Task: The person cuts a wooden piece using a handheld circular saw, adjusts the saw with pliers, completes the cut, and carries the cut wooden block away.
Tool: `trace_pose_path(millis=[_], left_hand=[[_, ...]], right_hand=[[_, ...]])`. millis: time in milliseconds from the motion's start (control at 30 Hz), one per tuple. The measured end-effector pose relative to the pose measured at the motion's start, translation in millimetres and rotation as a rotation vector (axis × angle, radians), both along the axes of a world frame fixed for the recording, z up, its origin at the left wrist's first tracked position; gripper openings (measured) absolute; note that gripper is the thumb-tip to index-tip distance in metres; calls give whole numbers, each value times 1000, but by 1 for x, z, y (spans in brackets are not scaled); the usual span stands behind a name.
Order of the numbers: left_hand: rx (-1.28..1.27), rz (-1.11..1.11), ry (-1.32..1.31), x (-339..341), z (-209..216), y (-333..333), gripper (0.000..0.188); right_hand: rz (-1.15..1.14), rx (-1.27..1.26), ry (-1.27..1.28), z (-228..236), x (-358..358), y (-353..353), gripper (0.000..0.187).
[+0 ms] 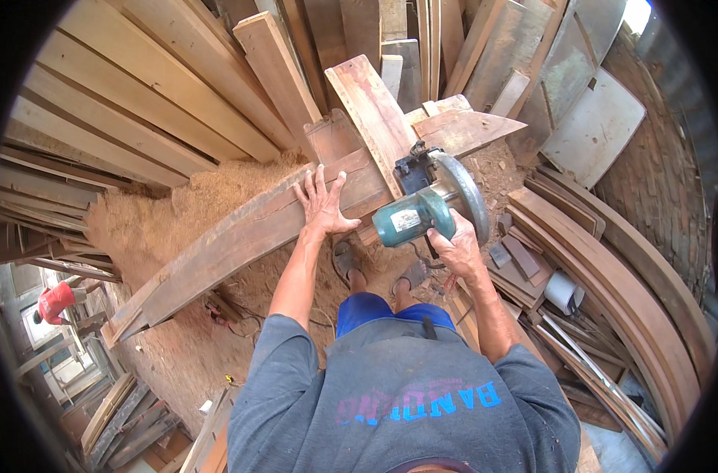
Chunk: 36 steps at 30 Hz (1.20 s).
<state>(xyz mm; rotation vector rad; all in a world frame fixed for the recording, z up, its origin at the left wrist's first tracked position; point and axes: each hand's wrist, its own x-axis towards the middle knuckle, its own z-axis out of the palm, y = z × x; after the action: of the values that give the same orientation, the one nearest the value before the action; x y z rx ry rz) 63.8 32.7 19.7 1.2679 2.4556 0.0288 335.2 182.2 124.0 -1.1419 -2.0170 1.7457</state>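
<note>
My right hand point(458, 243) is wrapped round the rear handle of a green circular saw point(410, 217) with a round metal guard. The saw's base sits at the near end of a reddish-brown board point(378, 118), which lies across a long wooden beam point(240, 225). My left hand point(323, 197) rests on top of the beam, left of the saw, fingers spread and gripping nothing. Much of the blade is hidden by the guard. Right of the board, a wood piece with a pointed end point(473, 130) sticks out.
Long planks point(138, 87) lean at the far left beside a heap of sawdust point(169, 213). Curved boards point(611, 268) and offcuts point(524, 256) are stacked at the right. Cables and my feet point(414, 272) are on the floor below the beam. A person in red point(55, 305) bends over at the far left.
</note>
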Motion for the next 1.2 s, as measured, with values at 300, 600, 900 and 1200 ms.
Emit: trace_pose_path(millis=[300,600,900,1200], left_hand=[[-31,-2,-8,-2,-2,1,125],[-23,-13,11,-2,-2,2,124],[-30,-5,1,0,4,4,121],[22,2,-14,1,8,4,113]], right_hand=[[12,-3,13,3,-12,-2,28],[47,-46,12,-11,-26,11,27],[58,-10,23,-13,-49,23,27],[83,76,60,-15,-74,35,27]])
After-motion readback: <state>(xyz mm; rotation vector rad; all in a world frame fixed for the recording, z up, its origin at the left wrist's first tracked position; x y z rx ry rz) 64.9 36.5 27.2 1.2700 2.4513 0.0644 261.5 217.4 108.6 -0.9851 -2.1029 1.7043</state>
